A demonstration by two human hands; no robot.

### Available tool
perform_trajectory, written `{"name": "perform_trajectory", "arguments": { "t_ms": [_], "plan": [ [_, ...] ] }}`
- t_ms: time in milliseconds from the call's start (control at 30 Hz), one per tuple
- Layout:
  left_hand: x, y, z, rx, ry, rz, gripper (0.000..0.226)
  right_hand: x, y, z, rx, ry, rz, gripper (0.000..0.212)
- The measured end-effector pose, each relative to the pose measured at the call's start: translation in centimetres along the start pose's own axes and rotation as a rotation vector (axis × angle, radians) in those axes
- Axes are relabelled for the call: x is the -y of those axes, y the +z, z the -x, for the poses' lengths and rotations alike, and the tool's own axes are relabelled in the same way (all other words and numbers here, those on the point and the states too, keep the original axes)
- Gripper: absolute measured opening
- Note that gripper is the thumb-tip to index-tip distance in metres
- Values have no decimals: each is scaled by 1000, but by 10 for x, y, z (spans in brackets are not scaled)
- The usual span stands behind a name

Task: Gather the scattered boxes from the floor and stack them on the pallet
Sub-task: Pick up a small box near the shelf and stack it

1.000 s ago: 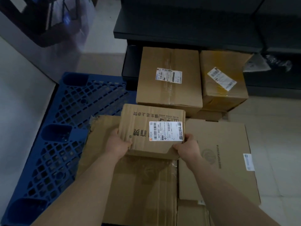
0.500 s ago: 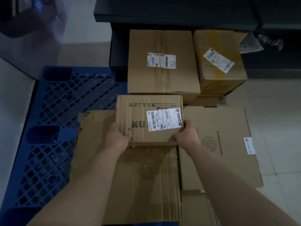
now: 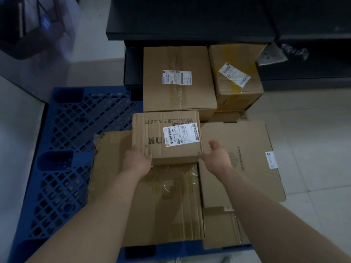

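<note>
A small cardboard box [image 3: 167, 137] with a white shipping label sits on top of a large flat box [image 3: 152, 202] that lies on the blue plastic pallet [image 3: 66, 149]. My left hand [image 3: 135, 161] grips the small box's near-left corner, thumb on top. My right hand [image 3: 216, 156] is off the box, just beside its near-right corner, palm open and thumb raised. A second wide flat box [image 3: 241, 164] lies to the right of the small one. Two taller boxes stand behind: a labelled one [image 3: 178, 80] and a yellow-taped one [image 3: 235, 78].
A black shelf unit [image 3: 190, 25] runs along the back, close behind the tall boxes. Another low box [image 3: 218, 228] lies at the pallet's near right. Pale tiled floor [image 3: 313, 139] lies to the right. The pallet's left half shows bare grid.
The small box has come down onto the large flat box. My right hand has let go and drawn slightly right; my left hand still holds its corner.
</note>
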State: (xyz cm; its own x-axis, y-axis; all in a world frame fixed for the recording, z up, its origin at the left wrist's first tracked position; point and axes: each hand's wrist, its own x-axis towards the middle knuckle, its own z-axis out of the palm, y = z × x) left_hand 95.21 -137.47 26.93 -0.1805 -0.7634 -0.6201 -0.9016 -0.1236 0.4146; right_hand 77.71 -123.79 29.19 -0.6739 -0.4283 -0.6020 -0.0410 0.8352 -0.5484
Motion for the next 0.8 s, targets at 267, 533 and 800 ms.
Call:
{"name": "perform_trajectory", "arguments": {
  "t_ms": [267,533,800],
  "plan": [
    [-50,-30,113,47,226,-86,42,-5,-86,86,-78,-83,54,57],
    [-118,-33,230,55,445,-312,51,-44,-193,180,-188,-108,63,57],
    [-176,23,354,82,607,-370,58,-127,-291,259,-280,-138,20,56]
  ]
}}
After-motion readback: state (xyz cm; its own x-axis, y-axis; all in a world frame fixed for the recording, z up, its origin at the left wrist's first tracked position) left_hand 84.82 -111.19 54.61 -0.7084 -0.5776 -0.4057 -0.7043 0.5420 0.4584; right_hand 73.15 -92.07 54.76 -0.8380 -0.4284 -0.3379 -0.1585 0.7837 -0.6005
